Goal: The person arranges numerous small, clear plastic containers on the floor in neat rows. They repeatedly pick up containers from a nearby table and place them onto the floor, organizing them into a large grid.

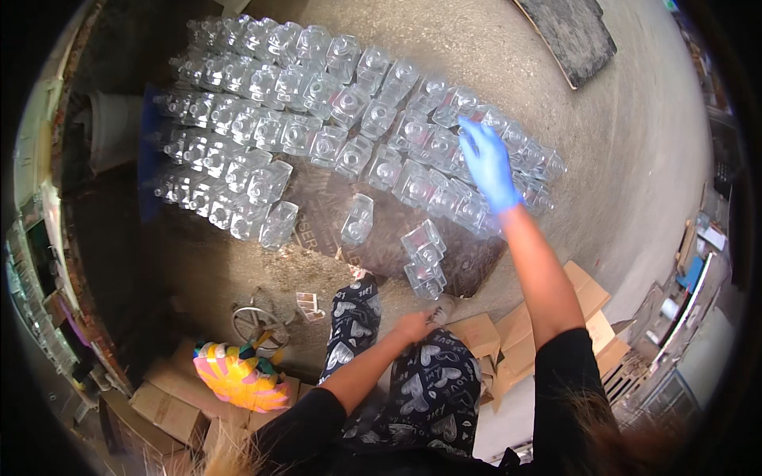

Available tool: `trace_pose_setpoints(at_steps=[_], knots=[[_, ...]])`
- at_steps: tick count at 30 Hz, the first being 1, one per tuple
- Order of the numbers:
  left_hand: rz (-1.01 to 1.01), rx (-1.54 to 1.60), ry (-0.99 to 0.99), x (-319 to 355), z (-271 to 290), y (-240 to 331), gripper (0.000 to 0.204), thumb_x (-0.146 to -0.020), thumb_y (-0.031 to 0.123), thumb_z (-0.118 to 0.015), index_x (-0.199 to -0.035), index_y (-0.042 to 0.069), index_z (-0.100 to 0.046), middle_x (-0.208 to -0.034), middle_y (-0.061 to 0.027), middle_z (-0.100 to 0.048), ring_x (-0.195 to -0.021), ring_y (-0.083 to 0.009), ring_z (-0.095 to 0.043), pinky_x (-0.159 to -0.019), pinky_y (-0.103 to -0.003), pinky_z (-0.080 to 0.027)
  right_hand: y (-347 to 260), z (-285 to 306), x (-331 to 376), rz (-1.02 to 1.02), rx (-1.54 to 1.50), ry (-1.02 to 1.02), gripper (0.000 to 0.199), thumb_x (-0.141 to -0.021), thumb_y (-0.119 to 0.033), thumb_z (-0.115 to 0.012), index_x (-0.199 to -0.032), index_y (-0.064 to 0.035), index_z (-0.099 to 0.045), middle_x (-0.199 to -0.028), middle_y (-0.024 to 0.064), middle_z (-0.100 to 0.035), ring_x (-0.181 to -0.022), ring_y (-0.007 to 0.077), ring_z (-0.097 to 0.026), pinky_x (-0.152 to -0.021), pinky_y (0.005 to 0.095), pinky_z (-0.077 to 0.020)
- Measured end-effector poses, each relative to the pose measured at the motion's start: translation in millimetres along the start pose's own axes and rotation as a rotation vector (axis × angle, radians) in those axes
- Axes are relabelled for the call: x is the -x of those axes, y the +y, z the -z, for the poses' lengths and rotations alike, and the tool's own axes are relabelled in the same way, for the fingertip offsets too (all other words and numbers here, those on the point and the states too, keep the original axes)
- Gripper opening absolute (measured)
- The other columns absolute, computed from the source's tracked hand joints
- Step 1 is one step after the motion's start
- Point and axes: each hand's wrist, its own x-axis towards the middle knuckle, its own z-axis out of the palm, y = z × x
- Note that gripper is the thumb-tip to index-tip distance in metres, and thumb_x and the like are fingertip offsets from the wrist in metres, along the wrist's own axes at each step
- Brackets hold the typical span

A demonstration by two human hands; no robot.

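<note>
Rows of clear, empty plastic bottles [298, 133] with square shoulders stand close together on a brown printed sheet [317, 208]. My right hand [490, 170], in a blue glove, reaches over the right end of the rows with fingers stretched out. Whether it touches the bottles beneath cannot be told. One bottle [358, 219] stands alone in the middle of the sheet. A small group of bottles [425, 252] sits at its near edge. My bare left hand [414, 326] is by my right knee, its fingers blurred and mostly hidden.
Flattened and open cardboard boxes [520, 333] lie at the near right, with more cardboard boxes [168, 412] at the near left. A yellow and pink patterned cushion [238, 379] is beside a metal round frame [258, 324]. A dark board [567, 36] lies on the concrete floor at the back right.
</note>
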Motion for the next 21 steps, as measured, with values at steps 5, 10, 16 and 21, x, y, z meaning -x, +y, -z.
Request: trace_pose_setpoints(at_steps=[5, 10, 16, 21], knots=[[-0.129, 0.040, -0.125, -34, 1, -33, 0.050, -0.085, 0.048, -0.061, -0.121, 0.014, -0.059, -0.110, -0.0194, -0.066, -0.104, -0.0364, -0.062, -0.085, -0.044, -0.049, 54, -64, -100, 0.009, 0.418, -0.095, 0.043, -0.083, -0.028, -0.069, -0.122, -0.0103, -0.061, -0.106, 0.0139, -0.064, -0.098, 0.0336, -0.062, -0.084, 0.0435, -0.0500], [-0.217, 0.239, -0.095, -34, 27, 8, 0.058, -0.084, 0.050, -0.060, -0.129, 0.014, -0.053, -0.112, -0.0207, -0.065, -0.103, -0.0405, -0.062, -0.087, -0.047, -0.049, 84, -83, -125, -0.203, 0.383, -0.269, 0.056, -0.080, -0.044, -0.069, -0.127, -0.0150, -0.059, -0.118, 0.0129, -0.065, -0.107, 0.0329, -0.062, -0.090, 0.0423, -0.0499], [-0.215, 0.311, 0.079, -40, 24, 32, 0.056, -0.087, 0.045, -0.060, -0.133, 0.017, -0.049, -0.091, -0.0184, -0.067, -0.090, -0.0388, -0.064, -0.078, -0.046, -0.049, 86, -95, -120, -0.124, 0.272, -0.164, 0.049, -0.081, -0.043, -0.071, -0.123, -0.0195, -0.063, -0.093, 0.0119, -0.069, -0.087, 0.0297, -0.066, -0.080, 0.0386, -0.0514], [-0.195, 0.414, 0.055, -43, 30, 49, 0.056, -0.086, 0.044, -0.062, -0.133, 0.016, -0.050, -0.086, -0.0161, -0.067, -0.083, -0.0360, -0.065, -0.072, -0.044, -0.049, 87, -96, -118, -0.191, 0.181, -0.132, 0.044, -0.081, -0.042, -0.071, -0.116, -0.0163, -0.065, -0.091, 0.0118, -0.068, -0.084, 0.0290, -0.066, -0.079, 0.0376, -0.0517]])
